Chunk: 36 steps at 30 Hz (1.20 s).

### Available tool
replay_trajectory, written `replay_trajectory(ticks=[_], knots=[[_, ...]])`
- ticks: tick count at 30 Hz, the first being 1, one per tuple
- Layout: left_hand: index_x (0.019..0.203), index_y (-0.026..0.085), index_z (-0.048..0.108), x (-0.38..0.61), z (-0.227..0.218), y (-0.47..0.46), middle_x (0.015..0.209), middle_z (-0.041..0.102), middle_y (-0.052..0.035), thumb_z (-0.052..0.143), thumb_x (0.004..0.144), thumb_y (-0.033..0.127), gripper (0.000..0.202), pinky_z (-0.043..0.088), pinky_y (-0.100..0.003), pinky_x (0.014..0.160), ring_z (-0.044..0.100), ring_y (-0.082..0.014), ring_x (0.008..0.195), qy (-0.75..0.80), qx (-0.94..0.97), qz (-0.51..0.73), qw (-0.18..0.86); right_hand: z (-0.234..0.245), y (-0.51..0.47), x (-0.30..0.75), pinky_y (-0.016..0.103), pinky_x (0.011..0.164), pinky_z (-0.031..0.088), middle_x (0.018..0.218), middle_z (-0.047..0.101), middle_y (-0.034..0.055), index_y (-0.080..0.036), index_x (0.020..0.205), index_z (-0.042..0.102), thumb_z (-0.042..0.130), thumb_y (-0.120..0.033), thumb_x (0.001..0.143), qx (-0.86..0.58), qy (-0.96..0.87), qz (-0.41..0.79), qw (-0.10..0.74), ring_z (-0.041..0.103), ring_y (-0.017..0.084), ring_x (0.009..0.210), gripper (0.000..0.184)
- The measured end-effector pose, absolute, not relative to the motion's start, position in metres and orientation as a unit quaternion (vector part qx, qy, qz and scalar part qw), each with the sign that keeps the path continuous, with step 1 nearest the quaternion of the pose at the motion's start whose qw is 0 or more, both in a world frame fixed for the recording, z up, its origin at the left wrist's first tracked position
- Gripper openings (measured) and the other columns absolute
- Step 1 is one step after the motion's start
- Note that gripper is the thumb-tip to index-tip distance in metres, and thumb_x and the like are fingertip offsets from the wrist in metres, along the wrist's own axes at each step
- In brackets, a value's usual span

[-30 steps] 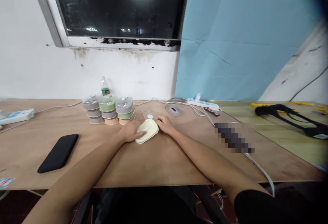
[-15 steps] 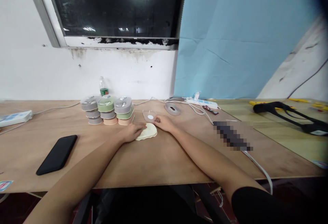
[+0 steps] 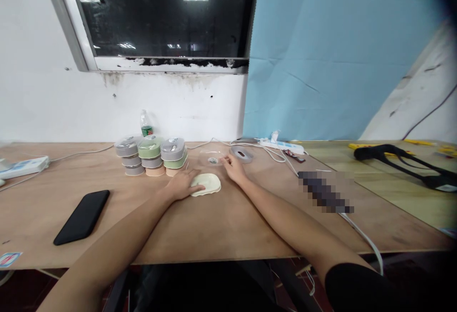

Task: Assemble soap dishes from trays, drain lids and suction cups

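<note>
Head view: a cream oval lid (image 3: 210,184) is placed flat on the table (image 3: 214,231) and is used as the landmark for all positions. Its left side is covered by the left hand (image 3: 181,184); the thumb is laid over the upper surface and the fingers are extended at the far-left edge. Whether the lid is gripped or merely touched by this hand cannot be told. Directly beyond the lid, a clear cover (image 3: 207,156) with a round printed label is located; its right edge is pinched between the fingertips of the right hand (image 3: 233,167), which is positioned beyond and to the right of the lid. A grey oval ring (image 3: 243,154) is set farther right, beyond the lid. Three stacks of oval boxes (image 3: 152,151), in grey, green and peach, are arranged beyond and left of the lid. A black phone (image 3: 82,216) is laid well left of the lid, nearer the table's front edge.
</note>
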<state>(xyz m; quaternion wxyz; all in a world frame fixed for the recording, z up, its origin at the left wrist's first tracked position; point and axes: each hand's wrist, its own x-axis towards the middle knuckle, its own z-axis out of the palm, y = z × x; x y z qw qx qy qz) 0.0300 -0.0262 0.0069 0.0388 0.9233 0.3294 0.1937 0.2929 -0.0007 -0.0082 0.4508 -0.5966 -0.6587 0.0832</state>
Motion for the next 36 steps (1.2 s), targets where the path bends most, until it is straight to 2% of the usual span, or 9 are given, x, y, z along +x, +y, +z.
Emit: replay_trajectory(ticks=[4,9,16,19,22,26,30,33,36], knots=[[0.130,0.018,0.049,0.031,0.008,-0.027,0.126,0.058,-0.0121,0.045,0.087,0.060,0.060,0.042,-0.039,0.096,0.056,-0.0269,0.111,0.315,0.929,0.188,0.052,-0.014,-0.001,0.294,0.027,0.069,0.041,0.081,0.066,0.0013,-0.022,0.106,0.062,0.058,-0.041,0.082,-0.594,-0.706,0.039,0.382,0.060,0.017,0.075,0.031],[0.129,0.018,0.049,0.029,0.012,-0.030,0.126,0.058,-0.0120,0.045,0.088,0.059,0.058,0.042,-0.039,0.096,0.056,-0.0267,0.112,0.296,0.936,0.179,0.062,-0.014,0.002,0.296,0.028,0.079,0.043,0.090,0.067,0.0024,-0.020,0.122,0.056,0.054,-0.015,0.076,-0.590,-0.740,0.017,0.323,0.060,0.018,0.086,0.046],[0.135,0.020,0.043,0.030,0.012,-0.032,0.137,0.049,-0.0123,0.052,0.081,0.064,0.070,0.040,-0.041,0.102,0.050,-0.0284,0.122,0.288,0.937,0.174,0.092,-0.003,0.010,0.349,0.037,0.089,0.042,0.123,0.053,0.0144,-0.017,0.120,0.057,0.054,-0.024,0.079,-0.718,-0.606,-0.078,0.333,0.054,0.027,0.106,0.042],[0.138,0.020,0.040,0.029,0.009,-0.031,0.142,0.043,-0.0125,0.053,0.082,0.063,0.072,0.036,-0.042,0.106,0.046,-0.0291,0.127,0.294,0.935,0.173,0.094,-0.009,0.012,0.374,0.037,0.082,0.043,0.116,0.056,0.0148,-0.017,0.105,0.063,0.061,-0.029,0.074,-0.774,-0.569,-0.037,0.276,0.058,0.028,0.096,0.033],[0.140,0.019,0.038,0.029,0.008,-0.031,0.145,0.040,-0.0133,0.049,0.084,0.063,0.071,0.035,-0.043,0.108,0.042,-0.0294,0.130,0.291,0.935,0.181,0.092,-0.011,0.015,0.379,0.036,0.079,0.043,0.104,0.060,0.0125,-0.017,0.089,0.063,0.064,-0.031,0.073,-0.779,-0.553,-0.021,0.297,0.058,0.027,0.094,0.021],[0.143,0.017,0.031,0.029,0.009,-0.030,0.145,0.038,-0.0145,0.044,0.088,0.059,0.070,0.032,-0.044,0.110,0.037,-0.0292,0.133,0.298,0.925,0.225,0.073,0.000,0.011,0.354,0.033,0.072,0.045,0.089,0.061,0.0082,-0.018,0.092,0.053,0.067,-0.043,0.070,-0.692,-0.547,-0.029,0.470,0.057,0.023,0.083,0.036],[0.149,0.018,0.009,0.029,0.009,-0.030,0.150,0.030,-0.0160,0.045,0.089,0.056,0.080,0.036,-0.044,0.106,0.044,-0.0289,0.127,0.329,0.892,0.303,0.060,0.011,-0.011,0.312,0.028,0.055,0.044,0.069,0.055,-0.0016,-0.022,0.100,0.046,0.052,-0.055,0.081,-0.528,-0.567,0.133,0.618,0.052,0.015,0.056,0.039],[0.149,0.017,-0.004,0.028,0.012,-0.031,0.148,0.032,-0.0183,0.045,0.090,0.054,0.086,0.044,-0.042,0.096,0.058,-0.0257,0.107,0.350,0.860,0.366,0.059,0.009,-0.030,0.289,0.026,0.046,0.040,0.058,0.050,-0.0041,-0.023,0.094,0.049,0.041,-0.057,0.086,-0.483,-0.593,0.264,0.588,0.047,0.013,0.045,0.035],[0.149,0.017,0.008,0.026,0.017,-0.034,0.128,0.055,-0.0146,0.044,0.090,0.053,0.078,0.048,-0.038,0.085,0.062,-0.0234,0.090,0.365,0.858,0.358,0.049,0.005,-0.038,0.282,0.025,0.047,0.037,0.056,0.051,-0.0017,-0.021,0.071,0.050,0.041,-0.055,0.086,-0.501,-0.635,0.272,0.521,0.047,0.014,0.049,0.038]])
